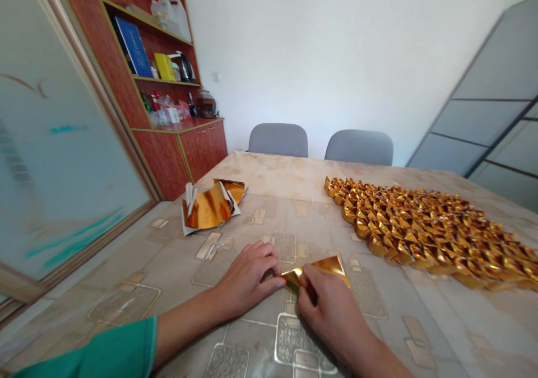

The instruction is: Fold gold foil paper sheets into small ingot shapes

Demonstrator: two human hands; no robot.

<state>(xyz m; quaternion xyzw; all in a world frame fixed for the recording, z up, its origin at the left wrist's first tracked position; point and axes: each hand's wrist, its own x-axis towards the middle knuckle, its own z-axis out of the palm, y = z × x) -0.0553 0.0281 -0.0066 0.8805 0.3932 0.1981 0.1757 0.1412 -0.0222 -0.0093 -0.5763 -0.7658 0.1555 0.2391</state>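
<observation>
A sheet of gold foil paper (pixel 332 266), partly folded, lies low over the table between my two hands. My left hand (pixel 254 271) pinches its left tip between thumb and fingers. With curled fingers, my right hand (pixel 330 302) grips the sheet near its middle and covers part of it. To the left and farther back sits a loose stack of gold foil paper (pixel 210 207), curled, with white undersides showing. On the right are many folded gold foil pieces (pixel 420 227), set close together in rows.
A patterned cover lies over the table (pixel 269 176). Two grey chairs (pixel 278 139) stand at its far side against the white wall. A wooden cabinet (pixel 176 154) with shelved goods is at the back left, beside a frosted glass door (pixel 63 143).
</observation>
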